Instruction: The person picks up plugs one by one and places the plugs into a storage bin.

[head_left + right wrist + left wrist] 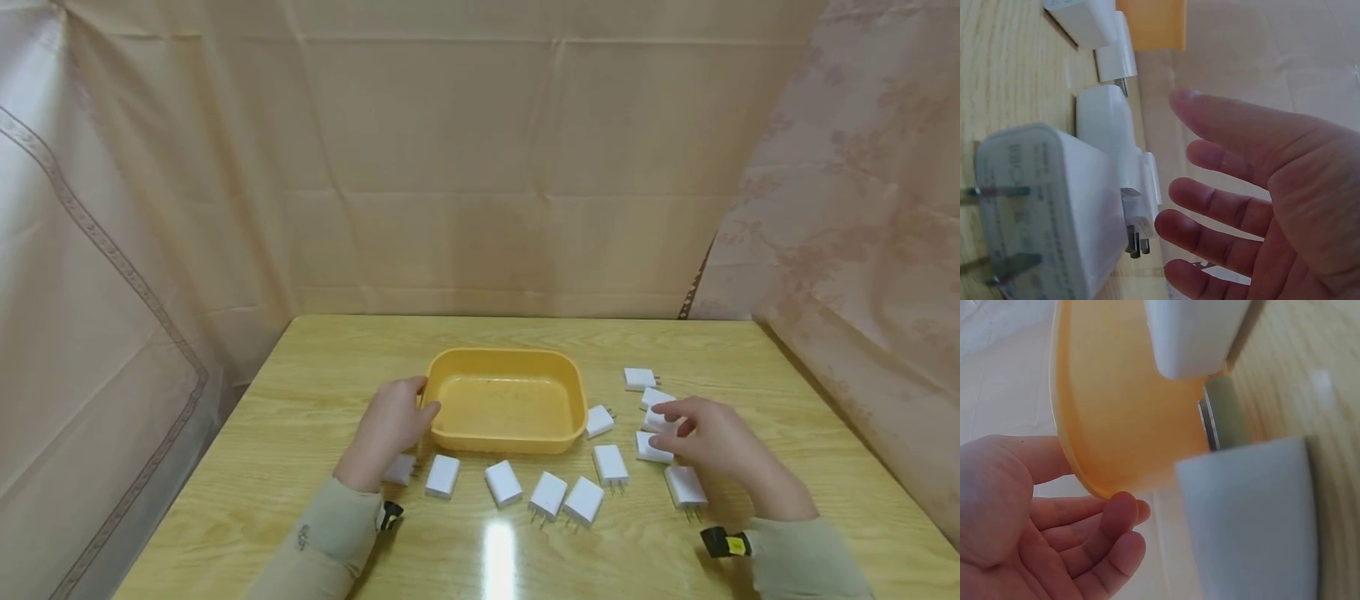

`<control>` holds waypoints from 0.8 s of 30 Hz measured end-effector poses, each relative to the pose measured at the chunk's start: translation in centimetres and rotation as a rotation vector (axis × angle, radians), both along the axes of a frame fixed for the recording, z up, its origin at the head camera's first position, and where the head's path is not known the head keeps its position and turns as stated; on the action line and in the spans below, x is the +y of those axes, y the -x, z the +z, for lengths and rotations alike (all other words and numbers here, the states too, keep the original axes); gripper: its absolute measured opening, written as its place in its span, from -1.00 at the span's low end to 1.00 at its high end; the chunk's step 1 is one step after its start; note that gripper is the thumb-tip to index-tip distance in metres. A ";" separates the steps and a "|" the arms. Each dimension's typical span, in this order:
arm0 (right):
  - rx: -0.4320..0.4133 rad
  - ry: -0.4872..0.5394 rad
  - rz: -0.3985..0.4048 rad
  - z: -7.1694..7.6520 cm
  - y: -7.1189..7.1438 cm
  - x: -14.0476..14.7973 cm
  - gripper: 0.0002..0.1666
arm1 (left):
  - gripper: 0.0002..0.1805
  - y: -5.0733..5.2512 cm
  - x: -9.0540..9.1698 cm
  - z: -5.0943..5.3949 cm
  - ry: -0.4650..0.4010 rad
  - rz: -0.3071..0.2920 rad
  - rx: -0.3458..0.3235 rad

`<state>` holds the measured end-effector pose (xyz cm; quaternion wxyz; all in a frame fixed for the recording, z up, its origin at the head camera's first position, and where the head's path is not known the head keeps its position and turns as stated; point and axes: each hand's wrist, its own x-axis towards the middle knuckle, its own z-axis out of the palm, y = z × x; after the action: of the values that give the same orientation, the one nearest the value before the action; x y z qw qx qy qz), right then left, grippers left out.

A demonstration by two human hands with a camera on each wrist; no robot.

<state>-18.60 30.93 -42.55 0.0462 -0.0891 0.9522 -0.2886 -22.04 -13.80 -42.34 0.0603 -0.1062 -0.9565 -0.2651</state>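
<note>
The rim of a yellow, rounded-rectangular plastic bin (510, 443) is pinched at its left end by the left hand (390, 429), with the thumb and curled fingers set on opposite sides of the wall. The bin is stood upright on a light wood-grain table (337, 350), its floor seen bare. The right hand (708, 429) is held over a cluster of white, block-shaped plastic chargers (654, 447) to the bin's right, its fingers spread apart and loosely bent; whether any charger is touched cannot be told. Five chargers are grouped around and below that hand, partly covered by it. Another white charger (599, 422) is placed just beside the bin's right end, and six more are strewn along its near side, the leftmost partly hidden by the left wrist. Metal prongs (1013, 267) are shown on the charger nearest the right wrist camera. The table is backed by a beige cloth curtain (450, 167).
</note>
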 end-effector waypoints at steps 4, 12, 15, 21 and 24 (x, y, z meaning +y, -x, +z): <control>0.002 -0.028 0.049 -0.2 0.2 -0.3 -0.32 | -0.51 -0.2 -0.1 0.2 0.013 0.001 -0.018; 0.012 -0.076 0.128 -0.1 0.4 -0.8 -0.38 | -0.85 0.0 0.0 0.5 0.000 0.010 -0.005; 0.013 -0.087 0.137 -0.1 0.5 -0.9 -0.43 | -0.90 0.1 0.0 0.5 -0.010 0.008 -0.015; 0.017 -0.100 0.158 -0.3 0.8 -1.1 -0.49 | -0.82 0.2 -0.2 0.4 -0.022 0.023 -0.036; 0.014 -0.106 0.157 -0.6 0.9 -1.2 -0.50 | -0.83 0.2 -0.2 0.4 -0.021 0.021 -0.034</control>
<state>-19.49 29.77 -43.11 0.0667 -0.1630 0.9564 -0.2328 -22.23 -13.97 -41.95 0.0478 -0.0910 -0.9555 -0.2764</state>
